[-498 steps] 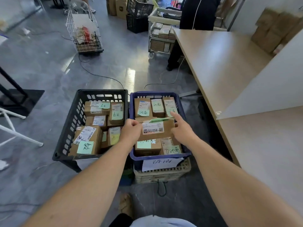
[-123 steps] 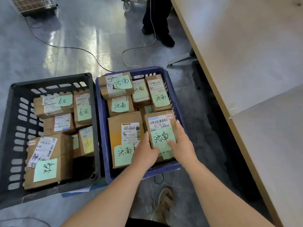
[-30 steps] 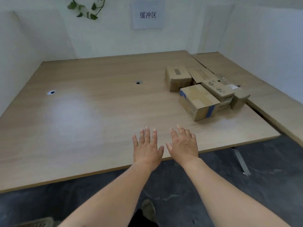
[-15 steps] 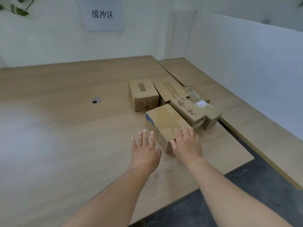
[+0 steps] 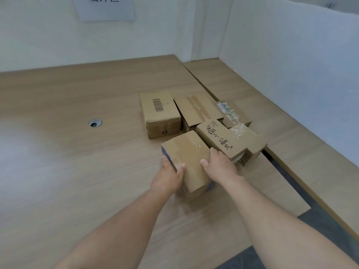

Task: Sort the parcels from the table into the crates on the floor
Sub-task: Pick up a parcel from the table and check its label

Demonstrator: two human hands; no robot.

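Note:
A taped cardboard parcel with blue edges lies nearest me on the wooden table. My left hand grips its left side, thumb on top. My right hand grips its right side, thumb on the top face. Behind it lie several more parcels: one with a barcode, a flat taped one, one with black handwriting-style print, and two with clear tape at the right. The crates are out of view.
A cable hole sits in the table to the left. White partition walls stand behind and to the right, with a paper sign on the back wall. A second table adjoins at right. Dark floor shows at lower right.
Both hands have moved forward from open above the table and now grasp the nearest parcel by its two sides. The view has moved closer to the parcels.

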